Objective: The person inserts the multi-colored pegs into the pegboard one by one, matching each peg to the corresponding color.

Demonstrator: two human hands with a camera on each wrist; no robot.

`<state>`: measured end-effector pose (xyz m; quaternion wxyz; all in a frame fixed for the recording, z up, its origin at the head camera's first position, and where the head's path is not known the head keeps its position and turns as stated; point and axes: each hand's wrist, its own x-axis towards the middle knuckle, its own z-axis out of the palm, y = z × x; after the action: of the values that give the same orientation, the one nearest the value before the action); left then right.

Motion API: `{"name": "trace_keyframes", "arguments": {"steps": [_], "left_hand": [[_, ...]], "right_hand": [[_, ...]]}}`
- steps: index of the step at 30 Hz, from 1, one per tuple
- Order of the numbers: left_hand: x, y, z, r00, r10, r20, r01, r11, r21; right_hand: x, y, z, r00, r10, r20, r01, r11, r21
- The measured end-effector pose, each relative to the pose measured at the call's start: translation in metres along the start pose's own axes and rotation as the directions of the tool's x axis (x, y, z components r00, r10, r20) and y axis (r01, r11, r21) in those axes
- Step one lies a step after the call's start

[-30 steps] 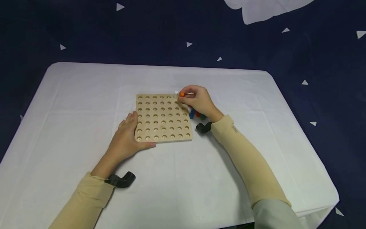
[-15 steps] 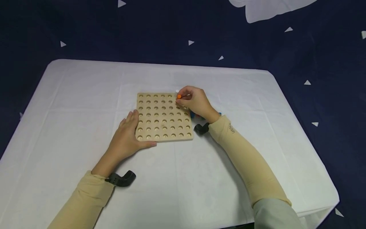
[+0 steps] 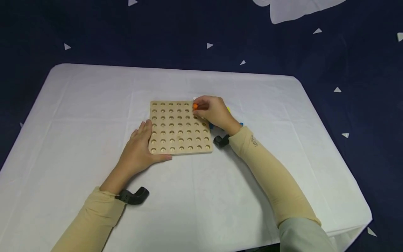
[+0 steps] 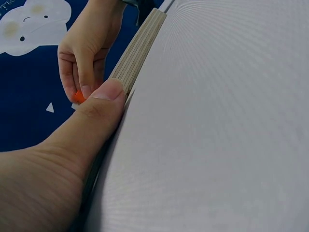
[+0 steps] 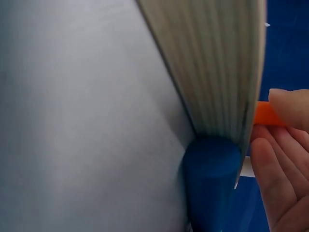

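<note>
A square wooden pegboard (image 3: 175, 128) with rows of round holes lies flat on the table. My left hand (image 3: 136, 145) braces its near left corner, fingers straight along the left side and thumb along the front edge. Near the far right corner my right hand (image 3: 215, 112) pinches an orange peg (image 3: 195, 106) between thumb and fingers. In the right wrist view the orange peg (image 5: 265, 114) meets the board's top face; how deep it sits cannot be told. Beside it a white peg (image 5: 246, 167) stands in the board, mostly hidden by fingers in the head view.
Right of the board lie loose pegs, partly covered by the right hand: a blue one (image 3: 211, 126), another blue one (image 3: 241, 124) and a yellow one (image 3: 228, 109). A white cloth (image 3: 189, 210) covers the table. Each wrist carries a black camera mount (image 3: 135, 196).
My right hand has moved slightly left and toward me with the orange peg, bringing it down to the board beside the white peg. The left hand stays put.
</note>
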<state>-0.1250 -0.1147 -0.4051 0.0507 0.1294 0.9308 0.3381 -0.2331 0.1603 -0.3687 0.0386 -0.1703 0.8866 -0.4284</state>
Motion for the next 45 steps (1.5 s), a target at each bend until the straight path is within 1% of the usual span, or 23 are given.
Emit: {"name": "trace_keyframes", "arguments": {"steps": [6,8,11,15,17,19,23,25,27,30,33,35,39,45], "left_hand": [[-0.001,-0.001,-0.002,1.000,-0.009,0.007,0.009,1.000,-0.001],[-0.002,-0.002,-0.002,1.000,-0.010,0.004,0.010,1.000,-0.004],[-0.002,-0.003,-0.003,1.000,-0.012,-0.001,0.012,1.000,-0.007],[-0.003,-0.004,-0.005,1.000,-0.009,-0.002,0.009,1.000,-0.010],[-0.003,-0.005,-0.006,1.000,-0.007,-0.004,0.006,1.000,-0.010],[-0.004,-0.005,-0.007,1.000,-0.008,-0.004,0.008,1.000,-0.010],[-0.006,-0.007,-0.009,1.000,-0.009,-0.005,0.009,1.000,-0.007],[-0.007,-0.008,-0.010,1.000,-0.007,-0.009,0.007,1.000,-0.005],[-0.008,-0.009,-0.012,1.000,-0.003,-0.013,0.003,1.000,-0.005],[-0.009,-0.009,-0.013,1.000,0.001,-0.019,-0.001,1.000,-0.007],[-0.008,-0.009,-0.013,1.000,0.003,-0.020,-0.003,1.000,-0.013],[-0.008,-0.010,-0.013,1.000,0.004,-0.019,-0.004,1.000,-0.015],[-0.008,-0.011,-0.012,1.000,0.007,-0.020,-0.007,1.000,-0.016],[-0.008,-0.011,-0.011,1.000,0.001,-0.018,-0.001,1.000,-0.017]], "right_hand": [[-0.006,-0.003,-0.005,1.000,0.013,-0.009,-0.012,0.999,0.036],[-0.007,-0.004,-0.009,0.999,0.018,-0.028,-0.017,0.999,0.050],[-0.008,-0.005,-0.019,0.996,0.015,-0.091,-0.008,0.997,0.077],[-0.013,0.002,-0.039,0.976,0.010,-0.218,0.011,0.996,0.094],[-0.015,0.010,-0.048,0.966,0.032,-0.257,-0.009,0.996,0.089],[-0.017,0.018,-0.056,0.962,0.069,-0.263,-0.053,0.996,0.070],[-0.020,0.029,-0.062,0.965,0.155,-0.213,-0.160,0.987,-0.004],[-0.020,0.031,-0.061,0.968,0.176,-0.177,-0.187,0.981,-0.050],[-0.018,0.032,-0.060,0.974,0.181,-0.136,-0.196,0.975,-0.101],[-0.015,0.031,-0.057,0.985,0.149,-0.083,-0.162,0.972,-0.172],[-0.013,0.028,-0.056,0.991,0.134,-0.031,-0.137,0.961,-0.238],[-0.011,0.027,-0.056,0.990,0.142,0.004,-0.135,0.949,-0.284],[-0.009,0.026,-0.057,0.981,0.180,0.068,-0.144,0.921,-0.362],[-0.003,0.022,-0.058,0.980,0.144,0.135,-0.071,0.896,-0.439]]}}
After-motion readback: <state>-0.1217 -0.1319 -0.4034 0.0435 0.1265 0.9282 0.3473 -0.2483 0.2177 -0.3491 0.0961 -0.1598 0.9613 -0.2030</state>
